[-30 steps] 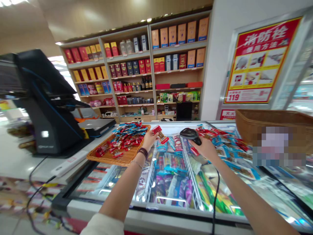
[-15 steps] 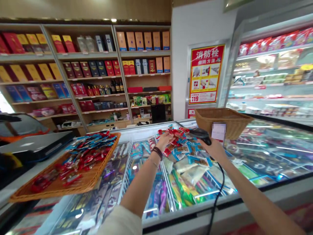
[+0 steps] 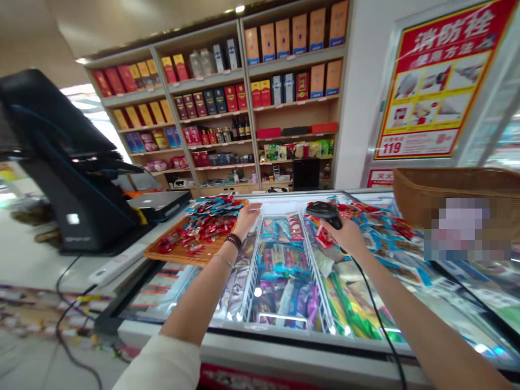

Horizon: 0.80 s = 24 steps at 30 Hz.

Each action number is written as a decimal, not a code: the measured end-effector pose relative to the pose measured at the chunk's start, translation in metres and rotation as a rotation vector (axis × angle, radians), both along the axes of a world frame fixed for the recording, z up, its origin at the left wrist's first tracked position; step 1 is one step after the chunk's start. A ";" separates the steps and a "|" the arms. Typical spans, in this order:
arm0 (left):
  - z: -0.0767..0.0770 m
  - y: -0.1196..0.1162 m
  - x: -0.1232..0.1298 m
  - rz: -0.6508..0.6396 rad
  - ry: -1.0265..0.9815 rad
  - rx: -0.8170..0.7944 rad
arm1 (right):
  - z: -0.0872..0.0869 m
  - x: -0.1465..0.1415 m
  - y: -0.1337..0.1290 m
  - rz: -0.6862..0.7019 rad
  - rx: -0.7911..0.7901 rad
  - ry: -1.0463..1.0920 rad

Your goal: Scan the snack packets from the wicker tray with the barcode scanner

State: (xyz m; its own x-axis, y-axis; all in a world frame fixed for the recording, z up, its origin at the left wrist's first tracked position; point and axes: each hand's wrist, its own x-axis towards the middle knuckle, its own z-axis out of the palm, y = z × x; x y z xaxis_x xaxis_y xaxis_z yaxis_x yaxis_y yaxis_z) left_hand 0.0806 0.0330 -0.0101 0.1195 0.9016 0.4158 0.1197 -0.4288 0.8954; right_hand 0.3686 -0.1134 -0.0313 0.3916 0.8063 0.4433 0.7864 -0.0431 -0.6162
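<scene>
My left hand (image 3: 247, 218), with a beaded bracelet at its wrist, is over the right edge of a shallow wicker tray (image 3: 162, 250). Its fingers point out to the right and nothing shows in them. Small red and blue snack packets (image 3: 211, 219) are heaped in the tray. My right hand (image 3: 350, 237) is closed around the handle of a black barcode scanner (image 3: 323, 210), whose cable hangs down toward me. Just below the scanner is a red packet (image 3: 324, 237). More red and blue packets (image 3: 377, 230) lie spread on the freezer's glass top to the right.
Under the glass, a white wire basket (image 3: 248, 287) holds bagged frozen goods. A brown wicker basket (image 3: 414, 189) stands at the right. To the left are a black checkout terminal (image 3: 60, 179) and a flat black device (image 3: 162, 203). Stocked shelves (image 3: 219, 81) line the back wall.
My left hand has moved left from the loose packets on the glass to the tray's edge. The right hand still holds the scanner, and the view has turned to the left.
</scene>
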 end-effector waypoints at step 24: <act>-0.039 0.029 -0.170 0.471 0.905 -0.186 | -0.029 -0.180 0.055 0.306 -0.095 -0.084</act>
